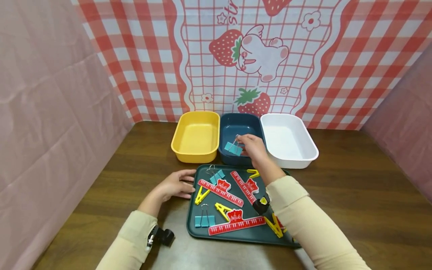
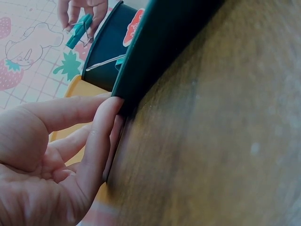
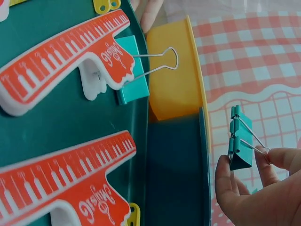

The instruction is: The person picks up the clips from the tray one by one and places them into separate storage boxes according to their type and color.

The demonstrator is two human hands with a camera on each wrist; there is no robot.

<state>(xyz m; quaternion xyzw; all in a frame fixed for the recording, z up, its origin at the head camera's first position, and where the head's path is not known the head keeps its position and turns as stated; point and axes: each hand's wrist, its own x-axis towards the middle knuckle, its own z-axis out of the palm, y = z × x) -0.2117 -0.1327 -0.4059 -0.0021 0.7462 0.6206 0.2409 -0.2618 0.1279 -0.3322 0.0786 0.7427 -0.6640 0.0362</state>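
My right hand (image 1: pixel 254 147) pinches a teal binder clip (image 1: pixel 233 149) by its wire handles, over the dark blue bin (image 1: pixel 241 120). In the right wrist view, thumb and fingers meet at the wires of the binder clip (image 3: pixel 241 139), its body tilted. My left hand (image 1: pixel 176 185) rests at the left edge of the dark green tray (image 1: pixel 248 235), fingertips touching the rim, as the left hand (image 2: pixel 70 141) also shows in its wrist view. On the tray lie teal binder clips (image 1: pixel 204 221), red piano-patterned clips (image 1: pixel 236 223) and yellow clips (image 1: pixel 201 195).
A yellow bin (image 1: pixel 197 138) stands left of the blue one, a white bin (image 1: pixel 288 138) right of it. The bins stand in a row behind the tray on a wooden table (image 1: pixel 357 180). A checked strawberry cloth (image 1: pixel 148 67) hangs behind; pink cloth (image 1: pixel 50 93) hangs at the sides.
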